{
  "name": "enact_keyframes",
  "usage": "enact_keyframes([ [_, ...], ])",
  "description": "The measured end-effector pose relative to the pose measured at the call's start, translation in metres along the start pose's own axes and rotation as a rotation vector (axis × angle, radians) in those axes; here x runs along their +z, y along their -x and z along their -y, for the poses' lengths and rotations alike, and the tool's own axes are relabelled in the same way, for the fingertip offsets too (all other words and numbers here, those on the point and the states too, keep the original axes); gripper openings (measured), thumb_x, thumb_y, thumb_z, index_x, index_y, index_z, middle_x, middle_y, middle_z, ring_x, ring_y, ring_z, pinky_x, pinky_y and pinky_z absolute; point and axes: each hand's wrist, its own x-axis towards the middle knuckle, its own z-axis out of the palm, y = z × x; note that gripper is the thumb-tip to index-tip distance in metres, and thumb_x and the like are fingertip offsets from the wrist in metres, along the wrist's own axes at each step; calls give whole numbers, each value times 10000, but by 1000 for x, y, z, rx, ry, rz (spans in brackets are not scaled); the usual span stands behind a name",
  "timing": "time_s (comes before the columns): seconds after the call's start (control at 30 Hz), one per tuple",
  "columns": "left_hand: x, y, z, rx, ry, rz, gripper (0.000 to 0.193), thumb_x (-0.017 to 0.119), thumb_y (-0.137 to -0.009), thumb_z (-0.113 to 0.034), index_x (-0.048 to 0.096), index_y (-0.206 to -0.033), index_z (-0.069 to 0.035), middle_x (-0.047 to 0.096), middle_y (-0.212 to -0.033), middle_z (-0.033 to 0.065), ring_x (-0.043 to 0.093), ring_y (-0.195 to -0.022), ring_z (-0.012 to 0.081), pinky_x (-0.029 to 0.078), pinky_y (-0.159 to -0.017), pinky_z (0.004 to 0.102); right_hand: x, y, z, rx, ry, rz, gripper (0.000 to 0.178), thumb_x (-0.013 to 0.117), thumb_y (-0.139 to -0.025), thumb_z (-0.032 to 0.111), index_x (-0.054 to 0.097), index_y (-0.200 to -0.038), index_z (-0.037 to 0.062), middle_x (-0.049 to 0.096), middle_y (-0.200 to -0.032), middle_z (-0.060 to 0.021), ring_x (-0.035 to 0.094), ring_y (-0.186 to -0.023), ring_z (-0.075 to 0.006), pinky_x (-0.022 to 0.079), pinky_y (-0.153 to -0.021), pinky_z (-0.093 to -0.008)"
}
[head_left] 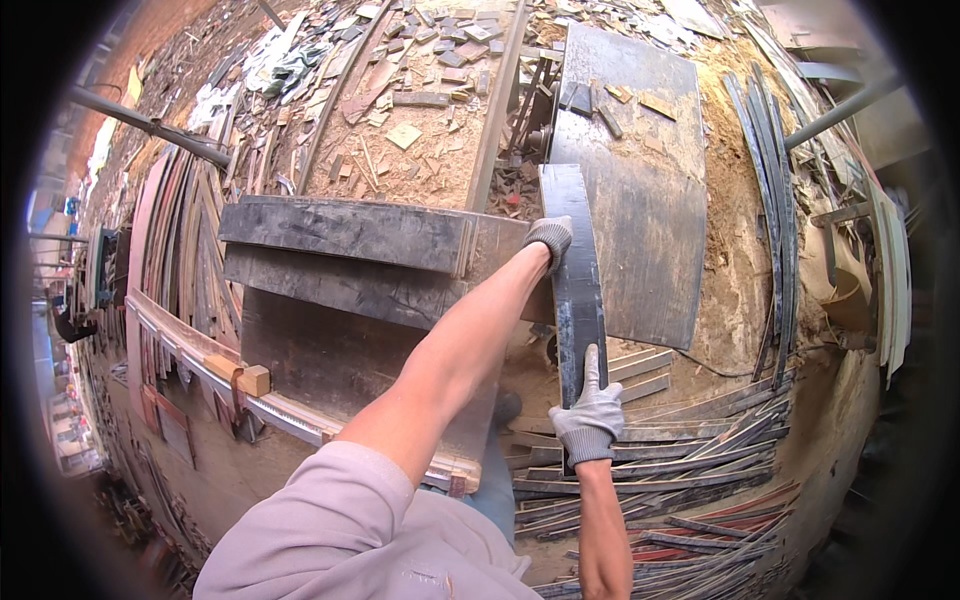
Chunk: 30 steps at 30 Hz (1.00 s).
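Note:
A long narrow dark board (577,290) lies lengthwise before me, pointing away. In a grey glove, my left hand (552,240) is closed on the board's left edge toward its far part; its fingertips are partly hidden. My right hand (590,412), gloved too, grips the near part, one finger stretched along the top face. Left of the board, a stack of dark planks (345,235) rests on a brown worktop (330,345). To the right and beyond lies a large worn panel (640,230) with several small offcuts (603,108) on it.
Long thin strips (680,450) are piled at the lower right, and more dark strips (765,200) lie at the far right. A rail with a scale (290,420) edges the worktop. Sawdust and wood scraps (410,130) cover the far ground. Upright boards (180,230) lean at left.

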Motion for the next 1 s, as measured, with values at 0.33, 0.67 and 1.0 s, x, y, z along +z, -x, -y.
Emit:
enact_keyframes([
  [0.33, -4, -15, -4, 6, -115, 76, 452, 441, -1107, -280, 778, -1227, -2, 806, -1139, 229, 803, -1099, 334, 622, -892, 463, -1, 0, 16, 5, -28, -5, 1298, 911, -765, 420, 120, -1793, 380, 544, -1195, -253, 702, -966, -426, 614, -851, -507],
  [0.67, -17, -50, -4, -220, 175, 182, 666, 472, -1102, -509, 600, -1444, 48, 715, -1281, 287, 696, -1158, 377, 510, -1089, 513, -9, 3, 47, 27, -81, -24, 1263, 837, -748, 296, 136, -1796, 349, 568, -1183, -280, 721, -930, -449, 613, -874, -510],
  [1.0, -45, 166, 4, 161, 1163, 881, 489, 779, -1014, -381, 726, -1287, 21, 801, -1222, 161, 788, -1074, 240, 677, -866, 388, 14, 51, -30, -229, -599, -50, 1327, 874, -680, 282, 165, -1795, 169, 560, -1547, -283, 643, -1340, -438, 519, -1181, -471],
])
